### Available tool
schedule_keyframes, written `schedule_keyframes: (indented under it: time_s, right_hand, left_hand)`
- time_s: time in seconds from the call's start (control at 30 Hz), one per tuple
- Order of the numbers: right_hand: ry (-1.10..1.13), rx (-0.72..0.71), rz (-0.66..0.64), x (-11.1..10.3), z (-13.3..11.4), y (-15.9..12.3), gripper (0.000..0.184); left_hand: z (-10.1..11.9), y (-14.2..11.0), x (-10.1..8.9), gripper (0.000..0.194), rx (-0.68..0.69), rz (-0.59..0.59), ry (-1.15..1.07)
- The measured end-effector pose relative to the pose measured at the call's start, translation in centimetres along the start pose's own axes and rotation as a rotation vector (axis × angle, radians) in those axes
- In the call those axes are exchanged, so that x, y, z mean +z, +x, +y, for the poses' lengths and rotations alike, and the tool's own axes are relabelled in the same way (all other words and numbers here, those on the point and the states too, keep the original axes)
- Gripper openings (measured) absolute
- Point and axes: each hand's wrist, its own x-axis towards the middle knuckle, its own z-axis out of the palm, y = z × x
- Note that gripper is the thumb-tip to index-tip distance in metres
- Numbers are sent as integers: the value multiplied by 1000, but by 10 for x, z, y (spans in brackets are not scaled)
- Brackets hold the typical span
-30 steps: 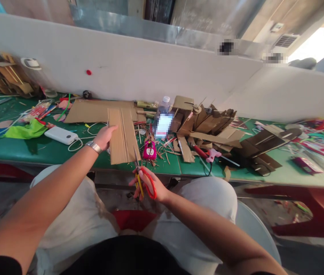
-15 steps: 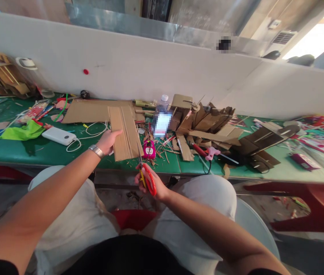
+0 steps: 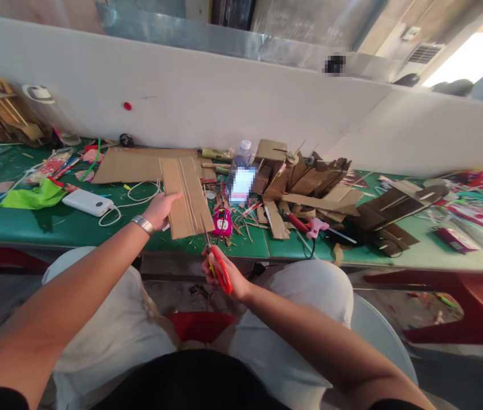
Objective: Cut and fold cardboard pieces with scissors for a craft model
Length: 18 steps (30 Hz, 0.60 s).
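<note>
My left hand [image 3: 159,209] grips the left edge of a creased piece of cardboard [image 3: 184,193], thumb on top, holding it tilted over the bench's front edge. In my right hand [image 3: 226,273] is a pair of scissors [image 3: 221,269] with red and yellow handles. Their blades reach up to the cardboard's lower edge near its right corner, one blade showing over its face. Just right of the cardboard lies a small pink object with a white face design [image 3: 222,223]. The fingers of my left hand under the cardboard are hidden.
On the green bench [image 3: 40,228] lie a white power bank [image 3: 87,202] with a cable, a larger cardboard sheet [image 3: 130,165], a bottle [image 3: 245,156], a lit phone screen [image 3: 241,185], cut cardboard parts [image 3: 318,176] and a pink glue gun [image 3: 316,228]. A white partition [image 3: 224,97] stands behind.
The scissors have shifted slightly left along the cardboard's lower edge, and a blade now overlaps its face. The cardboard has tilted a little; my left hand keeps its hold.
</note>
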Motion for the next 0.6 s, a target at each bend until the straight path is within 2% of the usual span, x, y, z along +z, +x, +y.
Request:
schedule_keyframes:
  time_s: [0.47,0.6]
  right_hand:
    - [0,13,-12,0,0,1,65]
    - [-3,6,-17,0,-2,1,62]
  left_hand:
    - [1,-5,0,31,-27,-64,32]
    - [2,-6,-1,35,-30,-91,44]
